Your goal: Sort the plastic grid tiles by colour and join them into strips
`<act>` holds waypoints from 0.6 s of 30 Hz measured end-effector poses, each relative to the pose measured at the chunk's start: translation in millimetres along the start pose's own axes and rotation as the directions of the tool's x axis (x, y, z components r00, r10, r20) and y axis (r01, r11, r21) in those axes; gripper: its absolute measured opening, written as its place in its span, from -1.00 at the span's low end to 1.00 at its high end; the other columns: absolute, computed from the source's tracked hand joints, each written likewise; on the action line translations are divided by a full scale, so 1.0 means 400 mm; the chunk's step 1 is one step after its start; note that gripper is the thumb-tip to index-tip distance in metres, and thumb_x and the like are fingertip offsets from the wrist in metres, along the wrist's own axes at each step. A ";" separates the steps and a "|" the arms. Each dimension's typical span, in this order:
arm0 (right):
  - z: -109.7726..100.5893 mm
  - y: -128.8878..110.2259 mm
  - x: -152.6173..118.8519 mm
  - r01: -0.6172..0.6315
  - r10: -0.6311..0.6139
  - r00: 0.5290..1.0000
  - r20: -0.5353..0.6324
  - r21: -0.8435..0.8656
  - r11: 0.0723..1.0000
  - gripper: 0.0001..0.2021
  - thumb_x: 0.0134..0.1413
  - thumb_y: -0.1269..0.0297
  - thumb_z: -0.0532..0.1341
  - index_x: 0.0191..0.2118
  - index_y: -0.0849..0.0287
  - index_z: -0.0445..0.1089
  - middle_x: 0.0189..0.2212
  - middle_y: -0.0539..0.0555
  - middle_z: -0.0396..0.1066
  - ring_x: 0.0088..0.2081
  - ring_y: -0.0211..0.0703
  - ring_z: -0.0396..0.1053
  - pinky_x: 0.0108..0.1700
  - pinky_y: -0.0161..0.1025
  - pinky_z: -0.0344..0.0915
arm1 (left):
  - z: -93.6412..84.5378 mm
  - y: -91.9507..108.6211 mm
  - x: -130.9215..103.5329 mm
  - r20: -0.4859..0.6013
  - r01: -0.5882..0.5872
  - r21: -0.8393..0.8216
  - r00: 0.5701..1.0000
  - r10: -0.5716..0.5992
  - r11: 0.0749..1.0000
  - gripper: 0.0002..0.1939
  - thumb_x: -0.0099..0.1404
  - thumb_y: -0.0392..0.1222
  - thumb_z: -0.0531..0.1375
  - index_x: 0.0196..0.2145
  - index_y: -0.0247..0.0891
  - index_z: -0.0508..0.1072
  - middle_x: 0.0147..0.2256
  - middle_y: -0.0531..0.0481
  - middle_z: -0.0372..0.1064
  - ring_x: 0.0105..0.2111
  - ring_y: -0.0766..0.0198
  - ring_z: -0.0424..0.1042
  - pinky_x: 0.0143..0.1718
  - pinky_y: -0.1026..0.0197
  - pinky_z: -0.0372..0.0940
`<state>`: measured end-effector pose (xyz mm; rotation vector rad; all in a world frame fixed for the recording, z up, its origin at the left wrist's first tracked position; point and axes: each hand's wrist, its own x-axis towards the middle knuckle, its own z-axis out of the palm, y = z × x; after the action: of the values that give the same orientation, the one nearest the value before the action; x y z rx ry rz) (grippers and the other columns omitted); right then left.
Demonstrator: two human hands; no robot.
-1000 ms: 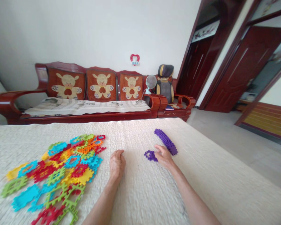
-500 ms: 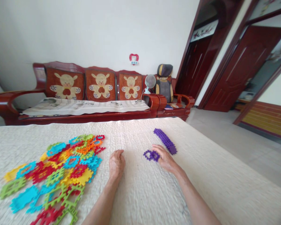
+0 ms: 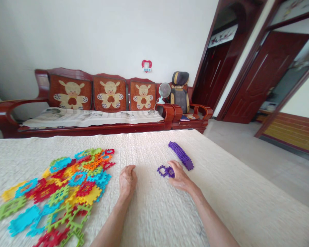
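Observation:
My left hand (image 3: 128, 180) rests on the cream table cover with its fingers curled in and nothing visible in them. To its right, my right hand (image 3: 179, 176) has thumb and fingers around the right end of a small purple interlocking toy piece (image 3: 171, 172) with a window-like grid. Touching that piece on its left is a purple ring-shaped toy piece (image 3: 161, 171), lying flat. Just beyond my right hand, a row of overlapping purple toy pieces (image 3: 180, 155) slants across the cover. The palm side of both hands is hidden.
A wide pile of red, blue, green, yellow and orange interlocking pieces (image 3: 59, 193) covers the left of the table (image 3: 149, 212). Behind the table stand a wooden sofa (image 3: 113, 129) with bear cushions, a small fan (image 3: 164, 90) and an armchair (image 3: 192, 118).
The view has shifted slightly. My right hand has opened a little around the purple piece, showing more of it; my left hand stays in place.

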<state>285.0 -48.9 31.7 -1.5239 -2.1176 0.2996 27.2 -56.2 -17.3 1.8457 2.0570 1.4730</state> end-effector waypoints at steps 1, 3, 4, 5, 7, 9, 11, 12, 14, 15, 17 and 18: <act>0.001 -0.004 -0.001 -0.070 0.069 0.997 -0.023 -0.025 0.997 -0.39 -0.20 0.31 0.17 0.09 0.21 0.18 0.04 0.22 0.18 0.10 0.00 0.12 0.12 -0.09 0.05 | -0.001 0.002 0.000 0.000 0.002 -0.001 1.000 -0.002 1.000 -0.65 0.08 -0.39 -0.05 -0.31 -0.35 0.51 -0.34 -0.13 0.49 -0.30 0.19 0.46 -0.16 0.14 0.33; 0.008 -0.010 -0.003 -0.183 0.179 0.983 -0.046 -0.080 0.980 -0.41 -0.18 0.21 0.20 0.06 0.24 0.21 -0.07 0.23 0.24 0.01 0.04 0.18 0.06 -0.07 0.09 | -0.004 0.006 0.001 -0.003 0.005 -0.003 1.000 -0.005 1.000 -0.65 0.08 -0.39 -0.05 -0.32 -0.36 0.51 -0.34 -0.14 0.49 -0.31 0.19 0.46 -0.16 0.14 0.33; 0.012 -0.012 -0.004 -0.202 0.199 0.979 -0.039 -0.098 0.974 -0.45 -0.18 0.19 0.20 0.02 0.23 0.25 -0.13 0.22 0.27 -0.04 0.04 0.22 0.02 -0.07 0.12 | -0.005 0.008 0.001 -0.004 0.004 -0.004 1.000 -0.004 1.000 -0.65 0.08 -0.39 -0.05 -0.32 -0.36 0.51 -0.34 -0.14 0.49 -0.31 0.19 0.46 -0.16 0.14 0.33; 0.015 -0.012 -0.004 -0.195 0.194 0.981 -0.022 -0.099 0.976 -0.51 -0.18 0.20 0.20 -0.03 0.21 0.29 -0.18 0.19 0.28 -0.09 0.01 0.24 -0.02 -0.09 0.15 | -0.006 0.009 0.001 -0.006 0.005 -0.005 1.000 -0.005 1.000 -0.65 0.08 -0.38 -0.05 -0.32 -0.36 0.51 -0.34 -0.14 0.49 -0.31 0.19 0.46 -0.16 0.14 0.33; 0.015 -0.006 -0.002 -0.154 0.153 0.988 -0.010 -0.042 0.987 -0.58 -0.18 0.24 0.19 -0.09 0.18 0.32 -0.24 0.13 0.30 -0.16 -0.05 0.28 -0.07 -0.14 0.20 | -0.007 0.010 0.001 -0.006 0.005 -0.001 1.000 -0.005 1.000 -0.65 0.08 -0.38 -0.05 -0.32 -0.36 0.52 -0.34 -0.14 0.49 -0.30 0.18 0.46 -0.16 0.15 0.33; 0.005 0.009 0.002 -0.131 0.136 0.986 -0.091 0.054 0.990 -0.55 -0.18 0.26 0.17 -0.05 0.18 0.29 -0.22 0.12 0.30 -0.17 -0.09 0.29 -0.07 -0.17 0.21 | -0.007 0.008 0.001 -0.004 0.001 0.004 1.000 -0.001 1.000 -0.64 0.09 -0.37 -0.05 -0.31 -0.36 0.52 -0.34 -0.14 0.49 -0.30 0.18 0.46 -0.16 0.15 0.33; -0.014 0.036 0.003 -0.142 0.170 0.951 -0.260 0.123 0.982 -0.49 -0.18 0.25 0.16 0.01 0.20 0.24 -0.18 0.14 0.28 -0.14 -0.08 0.29 -0.04 -0.17 0.22 | -0.005 0.005 0.001 0.000 -0.007 0.005 1.000 0.007 1.000 -0.65 0.09 -0.36 -0.05 -0.31 -0.36 0.51 -0.33 -0.14 0.49 -0.29 0.18 0.46 -0.16 0.16 0.33; -0.025 0.054 0.003 -0.162 0.200 0.914 -0.353 0.135 0.978 -0.47 -0.17 0.24 0.15 0.02 0.20 0.22 -0.17 0.14 0.27 -0.13 -0.07 0.28 -0.03 -0.15 0.22 | -0.004 0.003 0.001 -0.001 -0.012 0.005 1.000 0.012 1.000 -0.65 0.09 -0.36 -0.04 -0.31 -0.36 0.51 -0.33 -0.14 0.49 -0.29 0.18 0.46 -0.16 0.16 0.33; -0.041 0.096 -0.002 -0.227 0.262 0.823 -0.504 0.129 0.965 -0.45 -0.16 0.18 0.16 0.04 0.20 0.21 -0.18 0.16 0.25 -0.11 -0.02 0.26 -0.01 -0.09 0.20 | -0.002 -0.002 0.000 -0.004 -0.018 0.006 1.000 0.018 1.000 -0.65 0.10 -0.35 -0.04 -0.30 -0.35 0.51 -0.32 -0.14 0.49 -0.28 0.18 0.46 -0.16 0.16 0.33; -0.045 0.119 -0.006 -0.262 0.284 0.790 -0.543 0.119 0.958 -0.44 -0.17 0.15 0.16 0.03 0.21 0.21 -0.18 0.17 0.25 -0.10 0.00 0.25 0.00 -0.07 0.19 | -0.001 -0.003 0.000 -0.005 -0.019 0.007 1.000 0.019 1.000 -0.65 0.10 -0.34 -0.04 -0.30 -0.35 0.51 -0.32 -0.14 0.49 -0.28 0.18 0.46 -0.16 0.16 0.33; -0.044 0.160 -0.013 -0.313 0.313 0.766 -0.561 0.100 0.945 -0.42 -0.18 0.12 0.17 0.03 0.26 0.21 -0.19 0.20 0.25 -0.11 0.04 0.24 0.02 -0.03 0.18 | 0.000 -0.004 -0.001 0.003 -0.020 0.009 1.000 0.020 1.000 -0.65 0.10 -0.34 -0.04 -0.30 -0.35 0.51 -0.32 -0.14 0.49 -0.28 0.18 0.46 -0.16 0.16 0.33; -0.040 0.176 -0.016 -0.325 0.320 0.764 -0.560 0.094 0.941 -0.42 -0.18 0.12 0.17 0.02 0.27 0.21 -0.19 0.21 0.26 -0.11 0.05 0.25 0.01 -0.03 0.18 | 0.000 -0.004 -0.001 0.009 -0.019 0.009 1.000 0.019 1.000 -0.65 0.09 -0.34 -0.04 -0.29 -0.35 0.51 -0.31 -0.13 0.49 -0.28 0.18 0.46 -0.16 0.16 0.33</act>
<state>352.6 -32.4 11.1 -1.7184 -1.3864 -0.0559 26.0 -56.1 -18.5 1.8771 2.0516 1.4599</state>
